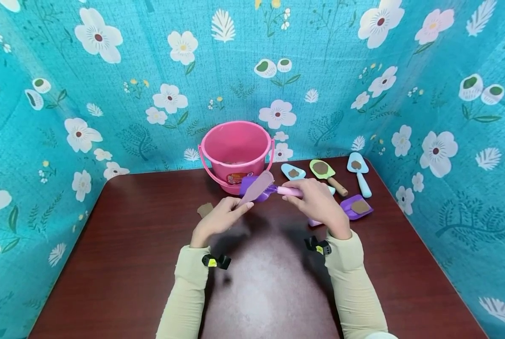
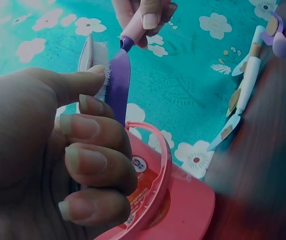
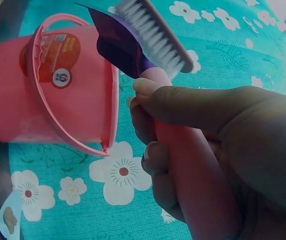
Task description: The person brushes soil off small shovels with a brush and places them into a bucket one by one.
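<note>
The left hand (image 1: 222,217) grips a mauve brush (image 1: 257,186) with white bristles, seen in the right wrist view as bristles (image 3: 150,32) against the purple scoop. In the right hand (image 1: 318,201) is the pink handle (image 3: 192,175) of a small purple shovel (image 1: 248,184); thumb and fingers curl round it. Brush and shovel blade (image 2: 118,85) meet in front of a pink bucket (image 1: 235,146). From the left wrist, the left fingers (image 2: 100,167) appear curled, with the thumb along the brush.
Several small shovels with brown patches lie at the back right, among them a green one (image 1: 322,168), a light blue one (image 1: 358,165) and a purple one (image 1: 356,207). A brown piece (image 1: 205,209) lies left of centre on the dark table (image 1: 129,263). Floral cloth hangs behind.
</note>
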